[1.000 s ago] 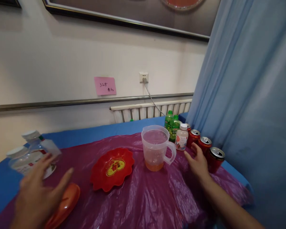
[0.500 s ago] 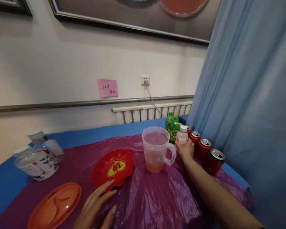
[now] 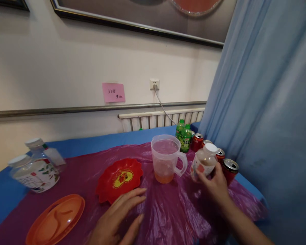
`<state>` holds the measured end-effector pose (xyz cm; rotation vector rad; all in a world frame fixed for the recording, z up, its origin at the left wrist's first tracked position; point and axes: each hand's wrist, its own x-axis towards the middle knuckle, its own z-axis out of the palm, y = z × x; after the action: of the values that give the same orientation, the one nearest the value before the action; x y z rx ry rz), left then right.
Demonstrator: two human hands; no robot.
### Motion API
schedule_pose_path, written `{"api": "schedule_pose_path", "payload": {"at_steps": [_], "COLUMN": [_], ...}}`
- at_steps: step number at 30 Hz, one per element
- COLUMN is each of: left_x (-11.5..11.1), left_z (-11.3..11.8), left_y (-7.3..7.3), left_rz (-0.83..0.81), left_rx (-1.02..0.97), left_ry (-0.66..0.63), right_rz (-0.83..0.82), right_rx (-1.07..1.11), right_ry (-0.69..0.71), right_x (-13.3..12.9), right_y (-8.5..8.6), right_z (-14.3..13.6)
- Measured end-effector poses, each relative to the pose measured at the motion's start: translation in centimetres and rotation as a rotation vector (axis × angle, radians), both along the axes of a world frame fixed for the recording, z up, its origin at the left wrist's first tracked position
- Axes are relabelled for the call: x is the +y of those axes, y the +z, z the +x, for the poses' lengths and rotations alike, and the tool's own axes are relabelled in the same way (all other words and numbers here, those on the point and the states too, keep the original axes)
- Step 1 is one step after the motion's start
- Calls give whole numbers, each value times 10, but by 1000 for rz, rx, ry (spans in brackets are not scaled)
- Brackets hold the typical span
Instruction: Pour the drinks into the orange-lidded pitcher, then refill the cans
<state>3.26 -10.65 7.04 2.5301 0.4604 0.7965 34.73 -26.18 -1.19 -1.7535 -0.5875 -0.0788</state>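
Observation:
My right hand (image 3: 214,183) is closed around a clear bottle (image 3: 204,162) with a white cap and a label with pink marks, held just right of the pitcher. That translucent plastic pitcher (image 3: 165,158) stands upright, its handle to the right, with a little orange liquid at the bottom. My left hand (image 3: 117,216) has its fingers apart and holds nothing. It hovers near the front of a red scalloped plate (image 3: 105,183) that bears a yellow heart design. To its left lies an orange divided plate (image 3: 56,219).
Several red cans (image 3: 231,170) line the right side, beside a blue curtain (image 3: 267,102). Two green bottles (image 3: 185,139) stand behind the pitcher. White-capped clear bottles (image 3: 37,173) are at the left. Crinkled purple plastic (image 3: 163,217) covers the blue table (image 3: 109,137).
My right hand has brought the white-capped bottle nearer, away from beside the green bottles and cans. My left hand has shifted right, still open.

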Motion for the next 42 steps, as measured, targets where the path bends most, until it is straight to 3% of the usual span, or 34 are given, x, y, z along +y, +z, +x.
{"api": "schedule_pose_path", "payload": {"at_steps": [3,7,9,11,18,21,23,28,30,35,38,42], "left_x": [-7,-20,-25,-26,-18,-16,-16,-12,-11,-12,-14,-18], "left_z": [30,70,83,90,84,84,86,89,87,81,83,88], "left_y": [37,90,106,113,117,112,101,77,79,99,98,84], "left_rz": [16,20,1,-26,-38,4,61,155,174,126,121,97], "left_rx": [-25,31,102,166,286,252,202,135,152,234,238,183], "left_ry": [-146,-515,-656,-734,-753,-751,-690,-394,-378,-569,-507,-371], "right_rz": [-23,-19,-14,-24,8,33,37,53,59,60,60,50], "right_rx": [-70,-117,-176,-214,-187,-168,-155,-175,-189,-238,-232,-233], "right_ry": [231,567,666,708,728,735,734,670,652,614,606,585], "right_x": [-28,-42,-42,-40,-33,-28,-24,-16,-15,-16,-16,-17], "right_y": [3,4,6,7,6,8,7,2,0,-4,-4,-2], "right_z": [-32,-61,-67,-69,-72,-75,-78,-86,-87,-86,-87,-88]}}
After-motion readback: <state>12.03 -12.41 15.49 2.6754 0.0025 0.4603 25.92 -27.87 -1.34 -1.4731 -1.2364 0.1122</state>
